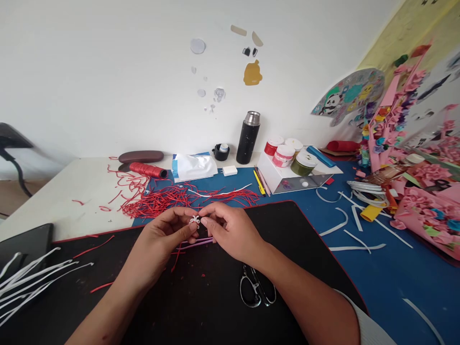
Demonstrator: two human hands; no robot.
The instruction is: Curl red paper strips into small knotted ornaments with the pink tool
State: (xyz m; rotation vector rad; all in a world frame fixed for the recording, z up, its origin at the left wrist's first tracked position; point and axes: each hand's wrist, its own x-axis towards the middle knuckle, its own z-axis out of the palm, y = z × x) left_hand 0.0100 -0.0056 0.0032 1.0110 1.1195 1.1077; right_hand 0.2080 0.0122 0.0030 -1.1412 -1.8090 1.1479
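Observation:
Over the black mat (215,316), both hands meet around a small white looped ornament (195,220), which looks like a knotted or curled cord piece. My left hand (168,232) pinches its lower left side between thumb and fingers. On the other side my right hand (230,230) has thumb and forefinger closed at its right edge. Fingertips hide part of the piece. Below the hands lie purple sticks (197,243) and some red cord. Scissors (257,287) rest on the mat under my right forearm.
A heap of red cords (154,201) and a red spool (148,170) lie behind the hands. White strips (32,282) are at left, others at right. At the back stand a black flask (248,138) and paint jars (283,155). Pink paper flowers (431,211) crowd the right.

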